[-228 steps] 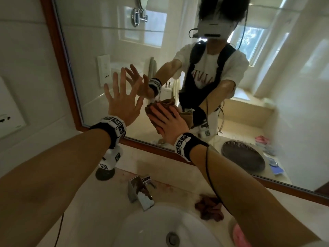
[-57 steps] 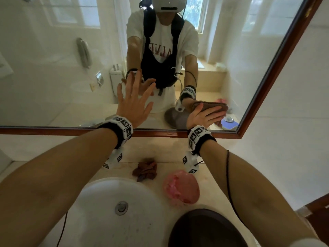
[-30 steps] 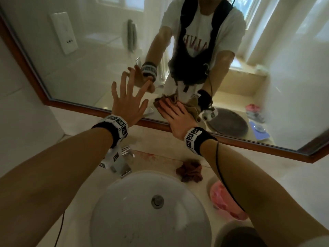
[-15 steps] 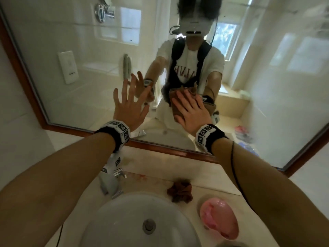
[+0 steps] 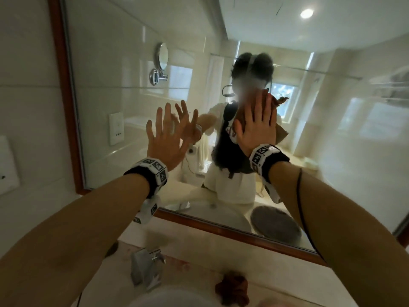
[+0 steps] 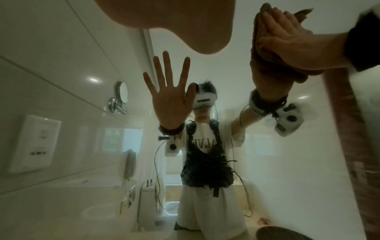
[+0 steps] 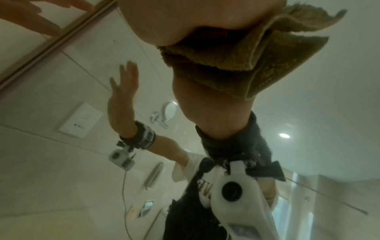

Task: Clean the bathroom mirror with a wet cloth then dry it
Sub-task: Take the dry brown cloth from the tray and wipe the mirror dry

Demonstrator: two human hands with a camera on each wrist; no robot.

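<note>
The wood-framed mirror (image 5: 124, 63) fills the wall ahead. My right hand (image 5: 256, 125) lies flat with straight fingers and presses a brown cloth (image 5: 280, 135) against the glass at head height. The cloth's edges stick out past the fingertips and below the palm, and it shows folded under the palm in the right wrist view (image 7: 246, 56). My left hand (image 5: 168, 134) is raised to its left, with fingers spread and holding nothing. I cannot tell whether it touches the glass. The left wrist view shows the right hand (image 6: 287, 37) on the cloth (image 6: 265, 65).
A second brown cloth (image 5: 232, 289) lies crumpled on the counter below. A chrome tap (image 5: 146, 269) stands behind the white basin (image 5: 177, 300). A wall plate (image 5: 6, 165) is on the tiles left of the mirror frame.
My right hand has slid the cloth from the mirror's lower edge up the glass to head height. The left hand stays raised and spread beside it.
</note>
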